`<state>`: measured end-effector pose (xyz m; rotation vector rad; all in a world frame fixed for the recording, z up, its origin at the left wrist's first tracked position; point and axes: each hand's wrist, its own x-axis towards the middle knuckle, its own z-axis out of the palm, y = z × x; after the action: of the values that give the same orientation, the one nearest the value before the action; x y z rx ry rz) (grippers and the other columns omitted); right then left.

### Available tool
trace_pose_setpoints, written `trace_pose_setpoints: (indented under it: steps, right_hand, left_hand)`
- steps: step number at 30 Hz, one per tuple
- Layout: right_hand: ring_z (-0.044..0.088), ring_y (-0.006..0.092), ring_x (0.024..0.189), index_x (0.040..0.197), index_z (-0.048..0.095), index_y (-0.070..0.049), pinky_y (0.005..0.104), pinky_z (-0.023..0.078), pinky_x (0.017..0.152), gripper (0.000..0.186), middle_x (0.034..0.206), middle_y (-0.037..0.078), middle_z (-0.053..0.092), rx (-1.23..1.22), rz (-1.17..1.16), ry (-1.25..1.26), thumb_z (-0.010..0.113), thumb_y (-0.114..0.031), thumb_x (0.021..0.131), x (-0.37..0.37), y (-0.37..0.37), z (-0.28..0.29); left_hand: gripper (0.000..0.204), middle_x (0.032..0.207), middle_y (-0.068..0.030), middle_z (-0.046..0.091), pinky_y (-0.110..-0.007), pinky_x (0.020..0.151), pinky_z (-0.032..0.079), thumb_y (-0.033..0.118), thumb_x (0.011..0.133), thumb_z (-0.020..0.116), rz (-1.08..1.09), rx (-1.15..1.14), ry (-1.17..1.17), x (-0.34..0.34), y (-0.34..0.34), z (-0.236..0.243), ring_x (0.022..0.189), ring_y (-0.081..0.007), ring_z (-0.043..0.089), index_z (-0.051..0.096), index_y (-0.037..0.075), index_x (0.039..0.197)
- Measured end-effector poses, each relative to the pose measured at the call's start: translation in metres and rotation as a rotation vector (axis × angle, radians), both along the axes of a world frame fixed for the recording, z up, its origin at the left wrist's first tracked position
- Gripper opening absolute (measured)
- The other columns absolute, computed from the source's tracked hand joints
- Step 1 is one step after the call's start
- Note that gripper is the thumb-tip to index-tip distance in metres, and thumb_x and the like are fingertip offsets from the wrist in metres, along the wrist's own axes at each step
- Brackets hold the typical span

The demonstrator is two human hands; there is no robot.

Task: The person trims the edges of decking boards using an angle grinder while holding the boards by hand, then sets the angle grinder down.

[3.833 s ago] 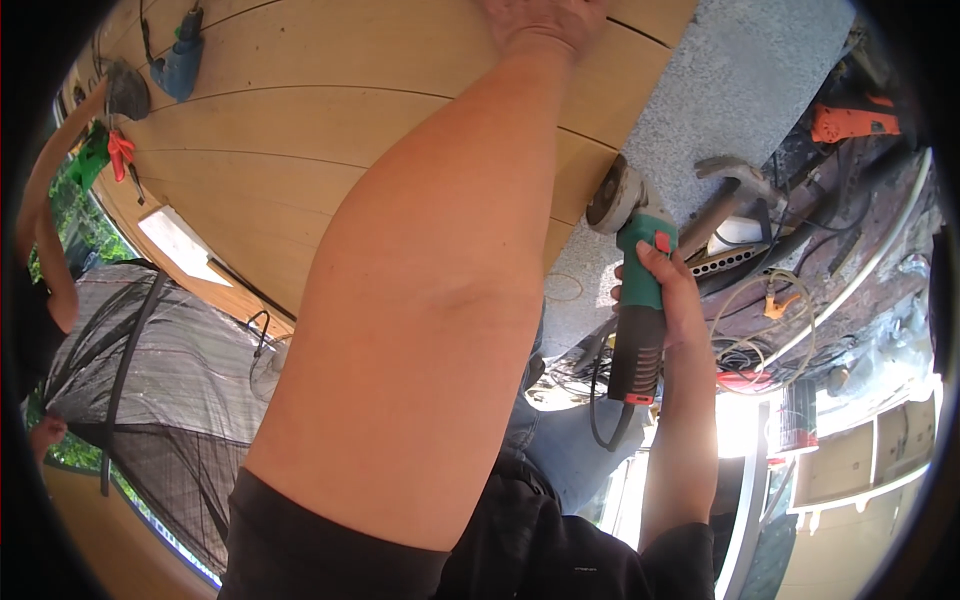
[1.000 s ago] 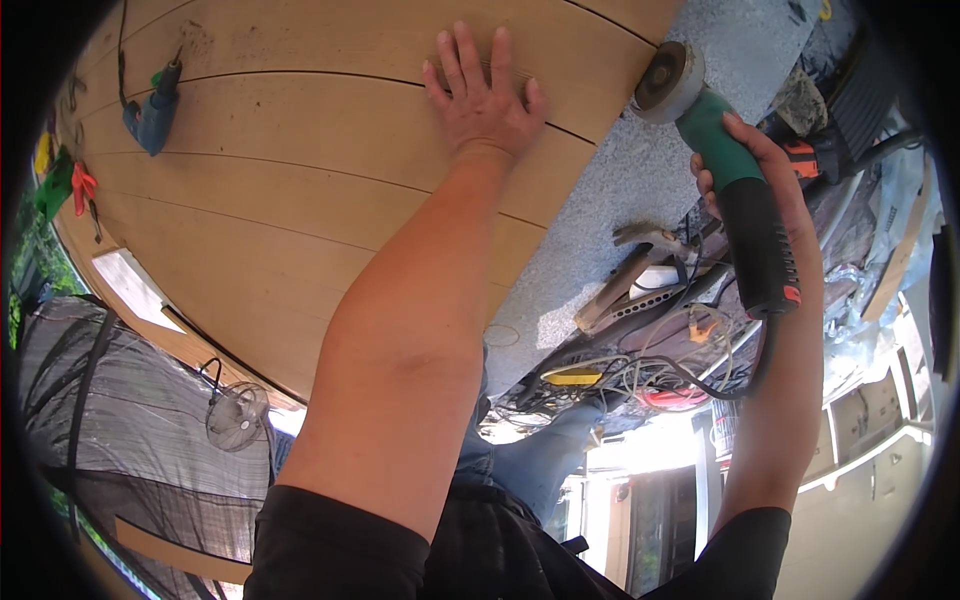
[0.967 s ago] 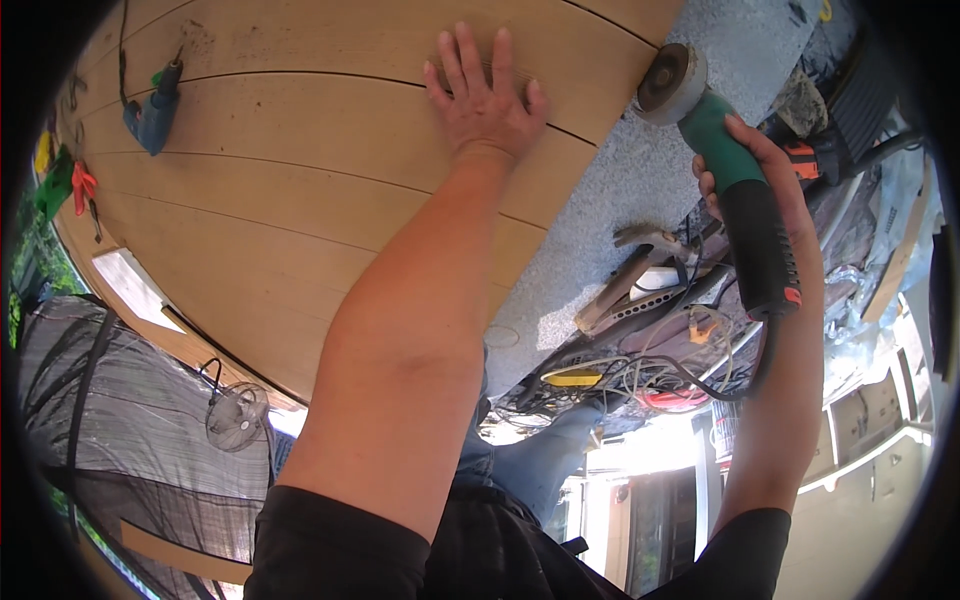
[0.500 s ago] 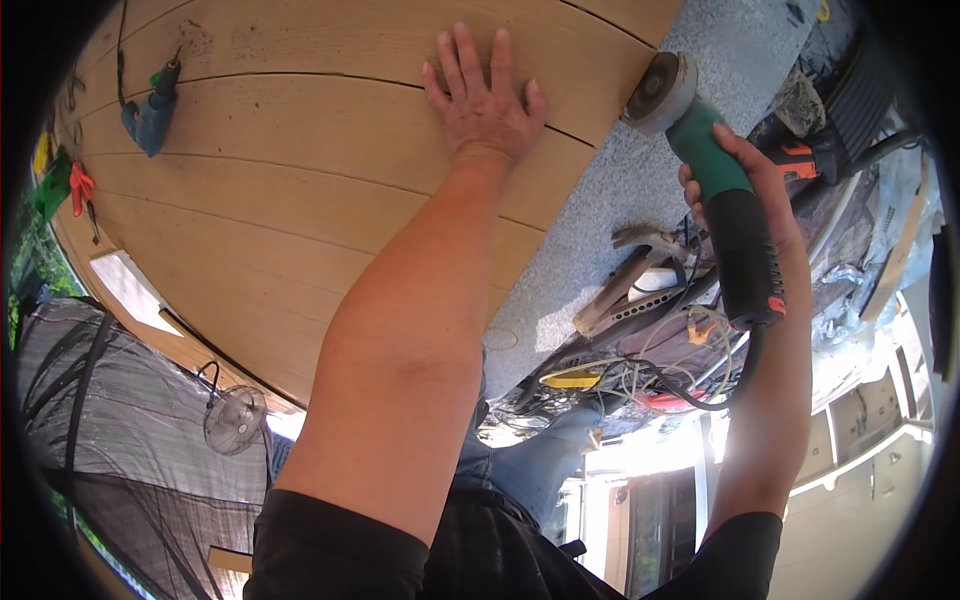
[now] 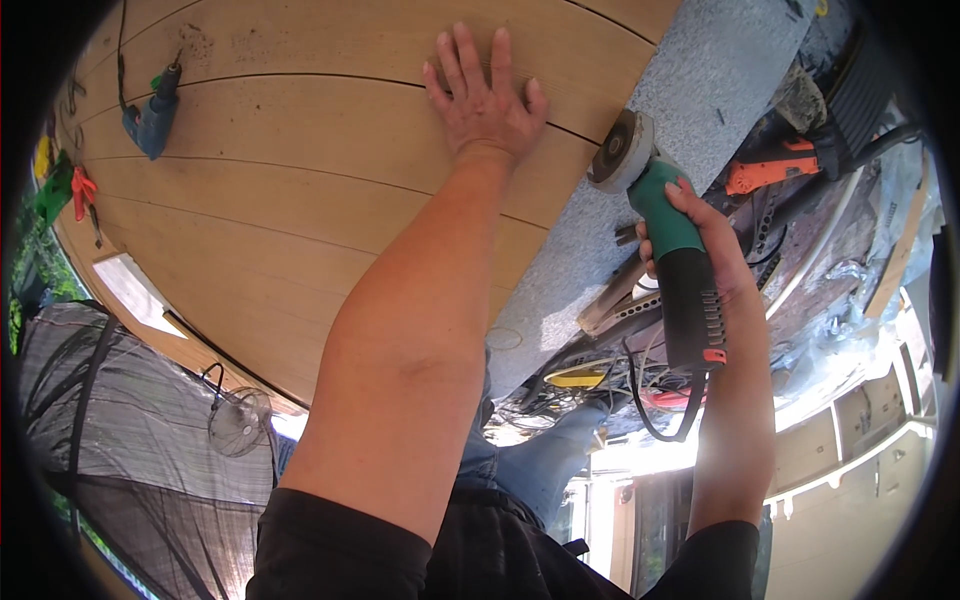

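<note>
My left hand (image 5: 486,108) lies flat on the brown wooden planks (image 5: 290,220), fingers spread, holding nothing. In my right hand (image 5: 702,228) is a green and black angle grinder (image 5: 677,265), gripped around its green neck. The grinder's disc and grey guard (image 5: 622,150) are at the planks' right edge; whether the disc touches the wood I cannot tell. A black cord loops down from the handle's rear end. Below the disc runs a speckled grey slab (image 5: 690,95) along the planks.
A blue drill (image 5: 153,118) lies on the planks at far left, near red-handled pliers (image 5: 82,190). On the right are an orange power tool (image 5: 775,168), tangled cables (image 5: 640,375) and a yellow-handled tool (image 5: 575,379). A clear-bladed fan (image 5: 238,422) stands lower left.
My right hand has brought the grinder toward me and to the left, along the planks' edge. The orange tool shows more fully; the hammer is now mostly covered. My left hand stays put.
</note>
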<state>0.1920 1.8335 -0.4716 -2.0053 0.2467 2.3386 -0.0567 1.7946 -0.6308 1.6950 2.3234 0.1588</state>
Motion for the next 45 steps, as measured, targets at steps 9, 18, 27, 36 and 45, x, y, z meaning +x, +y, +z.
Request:
trace_pose_setpoints:
  steps: [9, 18, 27, 36, 45]
  right_hand:
    - [0.070, 0.0254, 0.069, 0.122, 0.052, -0.005, 0.0361, 0.061, 0.057, 0.049, 0.090, 0.014, 0.066, -0.083, -0.016, -0.010, 0.074, -0.037, 0.094, -0.003, -0.043, 0.000]
    - [0.070, 0.0257, 0.068, 0.118, 0.054, -0.001, 0.0377, 0.062, 0.055, 0.049, 0.089, 0.014, 0.065, -0.162, -0.034, -0.015, 0.074, -0.038, 0.093, -0.005, -0.089, 0.001]
    - [0.070, 0.0282, 0.070, 0.128, 0.046, -0.007, 0.0439, 0.060, 0.059, 0.053, 0.094, 0.016, 0.066, -0.230, -0.085, 0.025, 0.075, -0.032, 0.091, -0.001, -0.185, 0.009]
    - [0.072, 0.0276, 0.072, 0.133, 0.045, -0.003, 0.0421, 0.063, 0.063, 0.051, 0.097, 0.017, 0.068, 0.172, -0.355, -0.256, 0.071, -0.024, 0.094, 0.063, -0.184, 0.174]
    - [0.066, 0.0231, 0.082, 0.133, 0.050, -0.006, 0.0355, 0.057, 0.064, 0.053, 0.107, 0.014, 0.064, 0.592, -0.678, -0.571, 0.059, -0.047, 0.100, 0.071, -0.198, 0.342]
  left_hand:
    - [0.075, 0.169, -0.0221, 0.017, -0.063, 0.123, 0.006, 0.045, 0.089, 0.057, -0.007, 0.045, 0.010, 0.000, -0.001, -0.003, 0.157, -0.0415, 0.009, 0.039, 0.017, 0.157]
    - [0.075, 0.168, -0.0236, 0.019, -0.064, 0.123, 0.007, 0.045, 0.089, 0.057, -0.023, 0.086, 0.031, 0.005, 0.001, 0.002, 0.157, -0.0427, 0.010, 0.040, 0.017, 0.157]
    - [0.076, 0.168, -0.0225, 0.019, -0.063, 0.122, 0.010, 0.046, 0.090, 0.056, -0.045, 0.159, 0.042, -0.006, -0.002, -0.015, 0.155, -0.0424, 0.014, 0.036, 0.017, 0.158]
    - [0.076, 0.168, -0.0223, 0.021, -0.065, 0.122, 0.012, 0.048, 0.091, 0.056, -0.055, 0.167, 0.081, 0.001, -0.004, -0.013, 0.156, -0.0420, 0.016, 0.036, 0.019, 0.159]
    - [0.076, 0.170, -0.0202, 0.018, -0.063, 0.123, 0.011, 0.045, 0.093, 0.056, -0.037, 0.138, 0.099, -0.005, -0.004, -0.006, 0.157, -0.0394, 0.012, 0.033, 0.020, 0.161]
